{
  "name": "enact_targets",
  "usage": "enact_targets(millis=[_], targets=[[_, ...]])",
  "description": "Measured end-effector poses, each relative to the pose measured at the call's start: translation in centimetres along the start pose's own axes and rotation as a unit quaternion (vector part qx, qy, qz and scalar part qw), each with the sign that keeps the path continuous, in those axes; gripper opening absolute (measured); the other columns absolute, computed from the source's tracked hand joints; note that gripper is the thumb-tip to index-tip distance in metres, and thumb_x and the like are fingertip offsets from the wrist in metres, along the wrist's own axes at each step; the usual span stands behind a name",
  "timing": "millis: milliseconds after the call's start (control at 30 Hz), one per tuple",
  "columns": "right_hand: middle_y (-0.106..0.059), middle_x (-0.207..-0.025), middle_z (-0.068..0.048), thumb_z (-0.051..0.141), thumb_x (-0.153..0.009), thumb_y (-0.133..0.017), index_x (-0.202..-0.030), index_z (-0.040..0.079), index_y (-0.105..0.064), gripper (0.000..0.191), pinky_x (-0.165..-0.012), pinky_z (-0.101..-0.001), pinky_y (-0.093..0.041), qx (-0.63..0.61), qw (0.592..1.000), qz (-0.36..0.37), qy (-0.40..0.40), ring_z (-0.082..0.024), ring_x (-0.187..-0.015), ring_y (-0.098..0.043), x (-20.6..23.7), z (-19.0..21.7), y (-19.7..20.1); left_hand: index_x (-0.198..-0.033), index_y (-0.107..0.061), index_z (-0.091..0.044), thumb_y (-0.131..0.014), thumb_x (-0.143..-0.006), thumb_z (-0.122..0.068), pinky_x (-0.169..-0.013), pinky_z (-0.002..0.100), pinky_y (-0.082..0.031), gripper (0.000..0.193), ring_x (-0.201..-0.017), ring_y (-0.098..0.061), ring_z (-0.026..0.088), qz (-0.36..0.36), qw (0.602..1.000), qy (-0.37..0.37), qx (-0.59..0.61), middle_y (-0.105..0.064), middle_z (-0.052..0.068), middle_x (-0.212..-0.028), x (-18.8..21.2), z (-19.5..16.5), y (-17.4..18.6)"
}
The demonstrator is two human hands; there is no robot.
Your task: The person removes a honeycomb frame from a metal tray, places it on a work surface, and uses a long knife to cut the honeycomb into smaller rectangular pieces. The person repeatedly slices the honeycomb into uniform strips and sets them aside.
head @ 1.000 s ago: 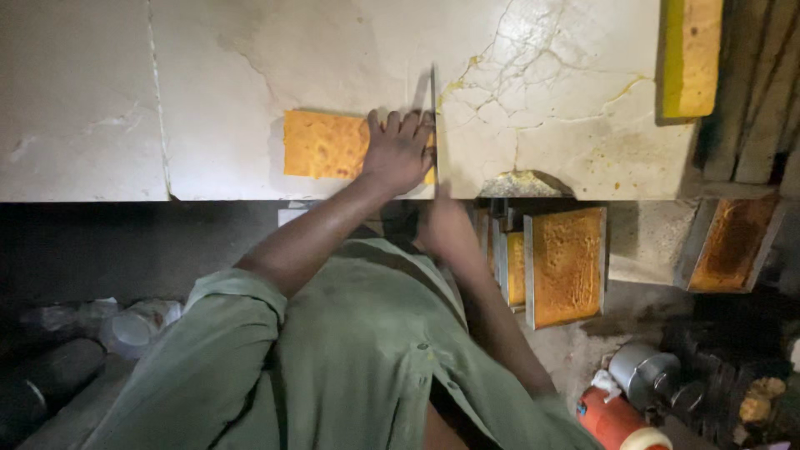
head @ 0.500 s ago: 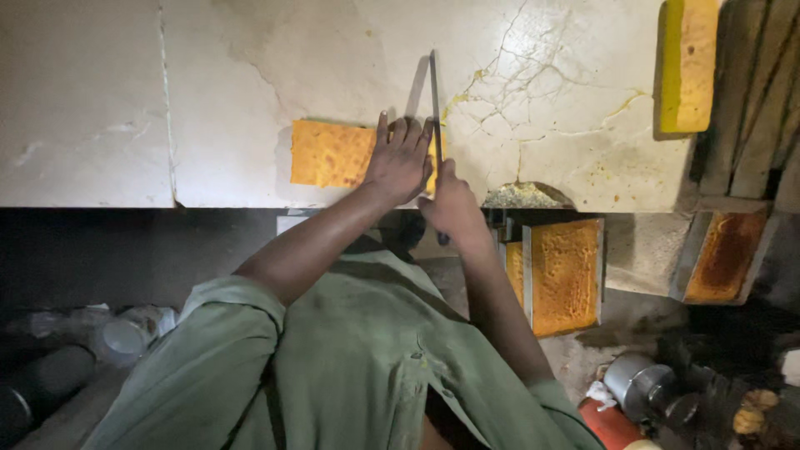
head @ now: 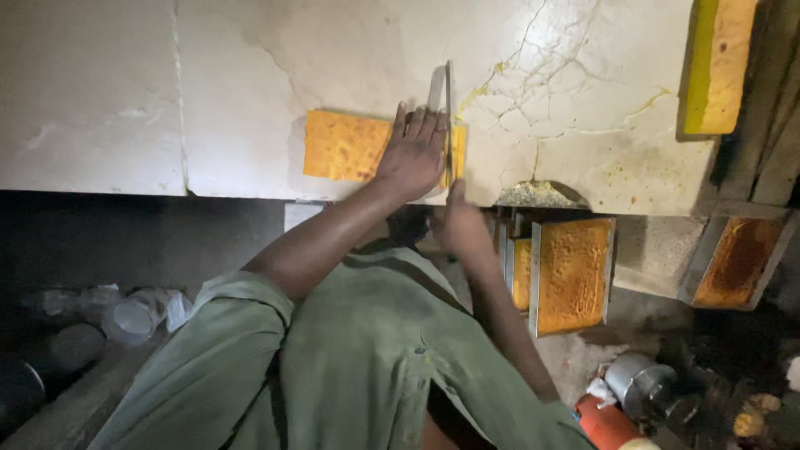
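L hand (head: 414,156): flat, palm down, fingers spread & pressed on top of orange slab (head: 346,147); holds it down, not curled round it.
R hand (head: 461,218): at counter's near edge, closed round handle of knife (head: 448,117); handle itself hidden in the fist.
Knife: long thin blade, runs away from person, edge down across slab's R end, just beside L fingertips.
Slab: flat rectangle, orange-yellow, lies on pale stone counter (head: 208,92) near front edge; most of it sticks out L of the pressing hand, narrow strip shows R of blade.
Slab vs grip: under L palm, touching; blade betw. L hand & the strip.
Nearby: yellow-edged block (head: 717,62) far R on counter, well apart; metal trays (head: 571,275) w/ orange filling stand below counter edge, R of R forearm.
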State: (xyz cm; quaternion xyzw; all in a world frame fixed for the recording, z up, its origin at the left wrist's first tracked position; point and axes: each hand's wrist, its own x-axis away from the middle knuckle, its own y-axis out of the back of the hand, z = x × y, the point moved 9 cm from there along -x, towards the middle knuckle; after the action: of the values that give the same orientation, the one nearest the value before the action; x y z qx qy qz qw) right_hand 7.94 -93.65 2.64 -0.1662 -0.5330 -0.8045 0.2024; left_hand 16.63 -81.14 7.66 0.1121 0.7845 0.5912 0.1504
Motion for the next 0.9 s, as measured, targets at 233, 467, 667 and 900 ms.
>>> enact_targets(millis=[233,467,667,900], targets=[[-0.07,-0.11,-0.033,0.015,-0.087,-0.08,-0.14,0.0,-0.038,0.069,-0.085,-0.0551,-0.056,-0.011,0.998,-0.031,0.059,-0.052,-0.1,-0.068,4.3,6.1,5.9,-0.151,-0.04,0.004,-0.052,-0.095,-0.039,-0.115,0.075,-0.01,0.072,-0.139,-0.037,0.048,-0.013,0.999,0.017,0.043,-0.051,0.025,-0.143,0.6,0.6,1.3],[-0.062,-0.12,-0.037,0.015,-0.072,-0.083,-0.148,0.0,-0.025,0.097,-0.078,-0.0576,-0.054,-0.032,0.999,0.025,-0.009,-0.055,-0.097,-0.065,7.4,2.1,0.3,-0.153,-0.039,0.006,-0.054,-0.098,-0.036,-0.12,0.074,-0.011,0.071,-0.137,-0.041,0.044,0.063,0.996,0.03,0.051,-0.053,0.023,-0.138,0.4,0.8,-0.5],[-0.072,-0.099,-0.029,0.018,-0.075,-0.081,-0.135,-0.003,-0.035,0.078,-0.083,-0.055,-0.056,-0.02,1.0,-0.02,0.011,-0.049,-0.096,-0.069,-2.0,3.1,2.1,-0.153,-0.039,0.004,-0.052,-0.097,-0.037,-0.125,0.064,-0.011,0.071,-0.147,-0.037,0.043,-0.076,0.997,0.012,0.012,-0.049,0.026,-0.149,1.1,1.2,1.8],[-0.065,-0.11,-0.038,0.012,-0.088,-0.067,-0.152,0.0,-0.021,0.08,-0.079,-0.0613,-0.051,0.003,0.996,0.078,-0.047,-0.055,-0.098,-0.065,7.6,2.5,2.0,-0.151,-0.038,0.002,-0.05,-0.099,-0.038,-0.116,0.075,-0.009,0.068,-0.138,-0.037,0.048,0.031,0.998,0.028,0.041,-0.05,0.025,-0.141,1.1,1.8,0.5]])
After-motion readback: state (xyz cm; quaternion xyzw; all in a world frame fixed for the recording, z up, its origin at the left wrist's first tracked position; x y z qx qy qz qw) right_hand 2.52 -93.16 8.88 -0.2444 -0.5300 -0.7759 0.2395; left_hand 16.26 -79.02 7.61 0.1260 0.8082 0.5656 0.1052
